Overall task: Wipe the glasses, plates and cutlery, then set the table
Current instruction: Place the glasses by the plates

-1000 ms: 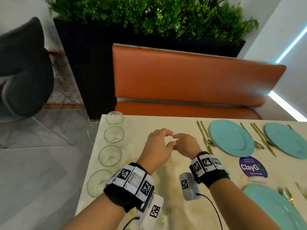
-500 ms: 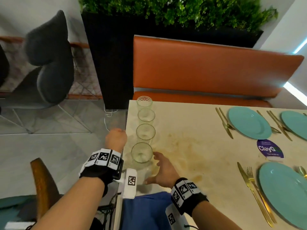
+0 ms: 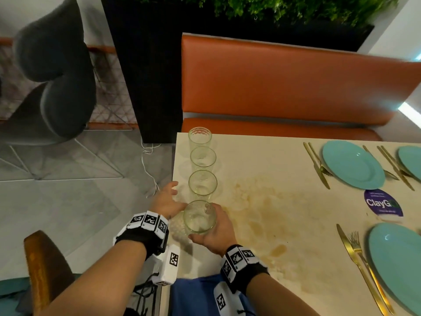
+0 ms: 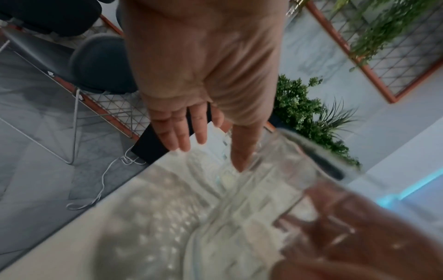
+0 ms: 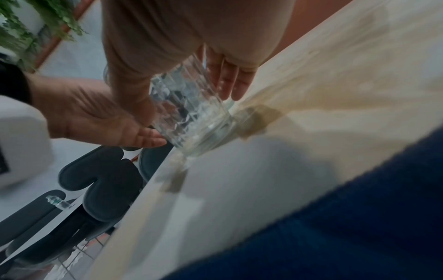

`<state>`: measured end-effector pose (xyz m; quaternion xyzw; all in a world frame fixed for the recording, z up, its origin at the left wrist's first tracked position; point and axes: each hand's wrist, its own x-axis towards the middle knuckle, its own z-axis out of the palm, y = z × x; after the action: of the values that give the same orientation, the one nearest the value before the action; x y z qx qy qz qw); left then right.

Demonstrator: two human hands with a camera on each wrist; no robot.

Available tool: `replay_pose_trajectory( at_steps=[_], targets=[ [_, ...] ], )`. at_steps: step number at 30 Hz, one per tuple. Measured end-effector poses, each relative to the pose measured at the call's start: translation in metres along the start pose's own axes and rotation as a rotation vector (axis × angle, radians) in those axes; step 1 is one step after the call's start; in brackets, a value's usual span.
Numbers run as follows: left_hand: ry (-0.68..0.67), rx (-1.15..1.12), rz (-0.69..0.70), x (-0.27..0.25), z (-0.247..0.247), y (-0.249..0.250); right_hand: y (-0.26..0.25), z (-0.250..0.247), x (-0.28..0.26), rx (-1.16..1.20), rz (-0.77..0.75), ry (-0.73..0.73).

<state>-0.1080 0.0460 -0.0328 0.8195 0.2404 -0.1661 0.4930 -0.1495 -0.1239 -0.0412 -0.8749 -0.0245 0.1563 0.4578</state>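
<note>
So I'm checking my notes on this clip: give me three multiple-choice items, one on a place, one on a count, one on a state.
1. Where do the glasses stand? A along the table's left edge; B on the bench; C on a plate.
2. How many glasses? A two; B four; C six.
3. The right hand is: A flat on the table; B gripping the nearest glass; C holding a fork.

A: row by the table edge.
B: four in line, the farthest glass by the bench.
B: right hand wraps the nearest glass; left hand open beside it.

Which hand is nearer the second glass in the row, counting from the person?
Left. The left hand reaches open just left of the second glass; the right hand grips the nearest glass, nearer the person.
</note>
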Motion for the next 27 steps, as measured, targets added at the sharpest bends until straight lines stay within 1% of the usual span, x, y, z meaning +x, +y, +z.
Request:
replay_pose_trajectory(
  at_steps=[2, 5, 10, 13, 16, 18, 21, 25, 27],
  targets=[
    [-0.023, -0.071, 0.032, 0.005, 0.009, 0.003, 0.002, -0.01, -0.003, 0.007, -0.006, 0.026],
    [-0.021, -0.051, 0.09, 0.012, 0.025, 0.008, 0.006, -0.037, -0.006, 0.02, 0.035, 0.071],
    [0.091, -0.095, 0.168, 0.021, 0.048, 0.009, 0.014, -0.081, -0.01, 0.041, 0.064, 0.184],
    [0.178, -0.053, 0.212, 0.017, 0.057, 0.011, 0.019, -0.108, -0.014, 0.037, 0.079, 0.26],
    [0.198, -0.021, 0.262, 0.004, 0.063, 0.018, 0.027, -0.135, -0.021, 0.03, 0.096, 0.354],
    [0.182, -0.027, 0.3, -0.01, 0.072, 0.036, 0.034, -0.154, -0.026, 0.035, 0.126, 0.416],
    [0.118, -0.028, 0.403, -0.033, 0.099, 0.08, 0.048, -0.197, -0.036, 0.071, 0.18, 0.525],
    [0.028, -0.032, 0.566, -0.059, 0.15, 0.144, 0.069, -0.273, -0.053, 0.157, 0.236, 0.669],
    [-0.005, -0.027, 0.612, -0.069, 0.184, 0.178, 0.089, -0.317, -0.06, 0.199, 0.253, 0.736]
  ],
)
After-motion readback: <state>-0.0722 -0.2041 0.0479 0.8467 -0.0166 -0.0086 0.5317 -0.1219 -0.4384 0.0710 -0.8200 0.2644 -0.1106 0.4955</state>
